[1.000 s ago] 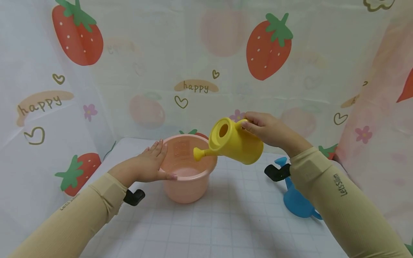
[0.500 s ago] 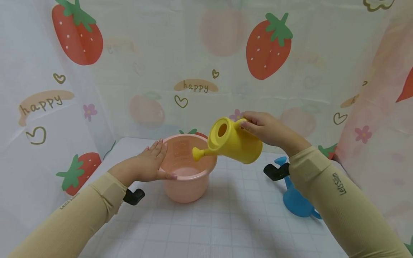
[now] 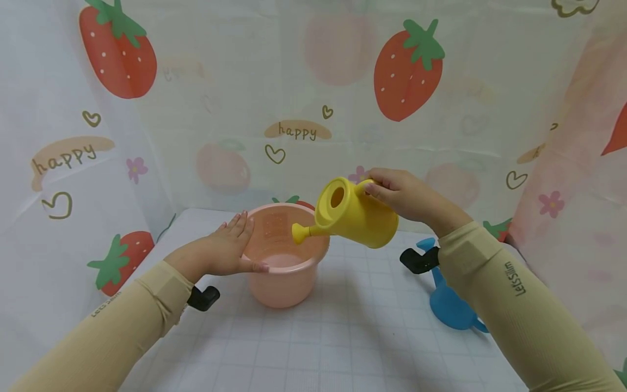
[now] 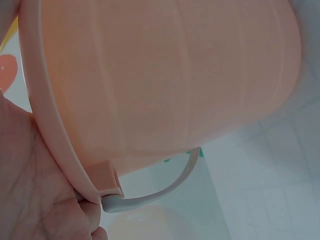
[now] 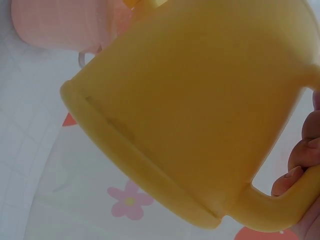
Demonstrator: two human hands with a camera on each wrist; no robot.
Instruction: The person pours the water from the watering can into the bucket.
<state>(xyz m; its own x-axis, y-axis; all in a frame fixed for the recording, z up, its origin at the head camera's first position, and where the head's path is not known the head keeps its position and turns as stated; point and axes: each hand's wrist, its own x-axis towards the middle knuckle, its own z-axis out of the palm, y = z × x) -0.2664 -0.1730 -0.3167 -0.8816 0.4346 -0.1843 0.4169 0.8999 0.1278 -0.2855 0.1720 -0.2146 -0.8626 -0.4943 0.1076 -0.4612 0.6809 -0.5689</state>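
A pink bucket [image 3: 284, 288] stands upright on the table, and its handle [image 4: 165, 192] hangs at the side in the left wrist view. My left hand [image 3: 220, 250] rests on the bucket's rim with fingers straight. In my right hand [image 3: 404, 193] is a yellow watering can [image 3: 364, 218], gripped by its handle with the fingers curled round it, as the right wrist view also shows. The can is tilted to the left, its spout [image 3: 301, 233] over the bucket's opening. I cannot make out any water leaving the spout.
A blue watering can [image 3: 450, 307] stands at the right, partly behind my right forearm. The table [image 3: 294, 354] has a pale checked cover. A curtain [image 3: 235, 71] printed with strawberries hangs around the back and sides.
Almost nothing differs. The yellow watering can has shifted very slightly left and up with my right hand; my left hand stays on the bucket's rim.
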